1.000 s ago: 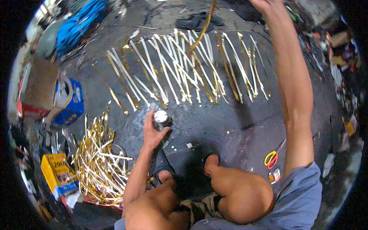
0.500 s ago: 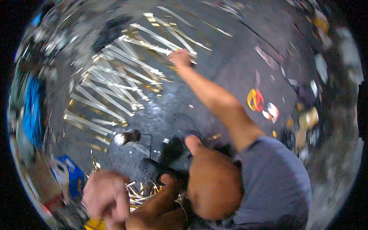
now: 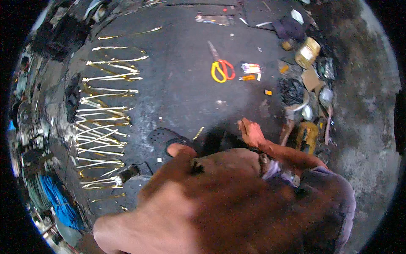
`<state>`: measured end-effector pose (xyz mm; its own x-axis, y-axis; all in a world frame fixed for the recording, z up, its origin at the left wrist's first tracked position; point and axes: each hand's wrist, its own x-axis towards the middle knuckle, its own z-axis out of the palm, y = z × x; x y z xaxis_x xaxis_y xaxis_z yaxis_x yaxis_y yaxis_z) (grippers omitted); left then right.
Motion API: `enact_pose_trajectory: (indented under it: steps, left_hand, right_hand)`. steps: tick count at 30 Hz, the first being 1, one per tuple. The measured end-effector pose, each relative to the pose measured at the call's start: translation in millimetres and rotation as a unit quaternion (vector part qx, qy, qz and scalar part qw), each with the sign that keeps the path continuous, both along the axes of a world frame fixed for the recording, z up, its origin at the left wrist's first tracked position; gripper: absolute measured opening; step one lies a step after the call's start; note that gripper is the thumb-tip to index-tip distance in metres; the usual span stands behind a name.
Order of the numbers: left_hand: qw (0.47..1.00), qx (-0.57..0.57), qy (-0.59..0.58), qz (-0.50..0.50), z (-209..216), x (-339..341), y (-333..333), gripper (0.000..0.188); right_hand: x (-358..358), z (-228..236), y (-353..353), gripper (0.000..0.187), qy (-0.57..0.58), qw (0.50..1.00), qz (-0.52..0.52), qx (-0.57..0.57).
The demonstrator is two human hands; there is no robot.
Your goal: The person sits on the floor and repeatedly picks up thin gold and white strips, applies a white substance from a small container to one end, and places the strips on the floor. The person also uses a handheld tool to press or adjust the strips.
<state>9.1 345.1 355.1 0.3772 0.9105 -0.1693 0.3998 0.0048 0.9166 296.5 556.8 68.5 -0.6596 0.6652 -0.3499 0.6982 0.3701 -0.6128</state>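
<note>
My left hand (image 3: pixel 156 216) looms large and blurred along the lower edge, close to the camera; its fingers cannot be made out. On the right, my right hand (image 3: pixel 252 132) is low over the dark floor beside my knee. Its fingers are loosely curled, and nothing shows in them. Many narrow pale and gold strips (image 3: pixel 103 109) lie in a zigzag row on the floor at the left, apart from both hands. A short gold piece (image 3: pixel 198 133) lies near my foot in a dark perforated shoe (image 3: pixel 167 139).
Scissors (image 3: pixel 218 70) with yellow and red handles lie ahead, beside a small packet (image 3: pixel 251 68) and an orange lighter-like item (image 3: pixel 247 78). At the right are a tub (image 3: pixel 307 53), a black bag (image 3: pixel 292 91) and clutter. Blue cord (image 3: pixel 61 203) is bundled at the left.
My right hand has drawn back from the strips to beside my knee. My left hand now fills more of the lower view. The camera view has swung to the right.
</note>
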Motion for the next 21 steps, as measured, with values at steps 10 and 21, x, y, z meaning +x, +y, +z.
enact_pose_trajectory:
  steps: [10,21]
  left_hand:
    - [0.950,-0.253,-0.122,0.137,-23.5,-8.9,-32.2,0.086]
    - [0.902,-0.297,-0.002,0.315,-5.1,33.1,-21.4,0.057]
  right_hand:
    - [150.2,-69.7,-49.0,0.037,0.172,0.960,-0.119,-0.186]
    - [131.4,-62.9,-27.1,0.045,0.037,0.996,-0.022,-0.082]
